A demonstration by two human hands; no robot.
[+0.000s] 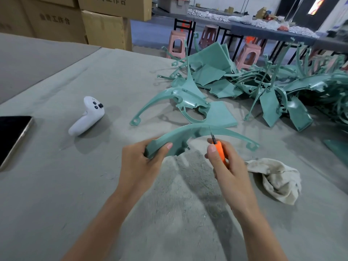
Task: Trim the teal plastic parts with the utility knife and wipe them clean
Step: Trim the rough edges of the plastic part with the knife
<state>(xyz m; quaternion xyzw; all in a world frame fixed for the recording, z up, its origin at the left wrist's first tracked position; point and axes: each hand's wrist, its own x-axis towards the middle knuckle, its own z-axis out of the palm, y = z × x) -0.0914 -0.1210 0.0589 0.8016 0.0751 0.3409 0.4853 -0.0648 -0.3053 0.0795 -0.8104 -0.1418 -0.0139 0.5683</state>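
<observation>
My left hand grips the near left end of a curved teal plastic part held just above the grey table cover. My right hand holds an orange utility knife, blade pointing up and touching the part's inner edge. A crumpled off-white rag lies to the right of my right hand. Another teal part rests just beyond the held one.
A large heap of teal parts covers the table's far right. A white game controller and a dark phone lie on the left. Plastic shavings litter the cover near my hands. Cardboard boxes stand behind, pink stools beyond.
</observation>
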